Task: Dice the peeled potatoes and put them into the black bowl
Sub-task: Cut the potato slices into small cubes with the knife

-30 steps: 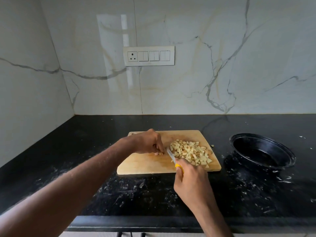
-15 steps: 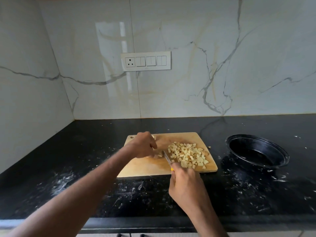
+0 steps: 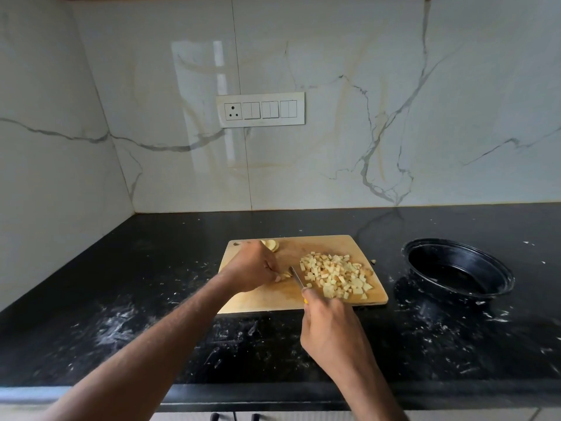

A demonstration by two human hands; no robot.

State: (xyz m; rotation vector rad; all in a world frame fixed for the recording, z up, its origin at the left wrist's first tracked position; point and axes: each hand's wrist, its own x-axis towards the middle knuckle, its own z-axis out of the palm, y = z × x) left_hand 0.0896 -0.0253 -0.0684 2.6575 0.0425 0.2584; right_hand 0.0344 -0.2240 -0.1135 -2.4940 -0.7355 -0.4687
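No legible text anywhere (switch plate (image 3: 260,110) unmarked too)

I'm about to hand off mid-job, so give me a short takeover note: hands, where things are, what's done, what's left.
Left hand holds a small potato piece down on the wooden cutting board.
Right hand grips the yellow-handled knife, blade on the board beside that piece.
Done: a pile of diced potato sits on the board's right half.
Left: finish this piece, dice the potato slices at the board's far edge, then move all dice into the black bowl, which looks empty, right of the board.
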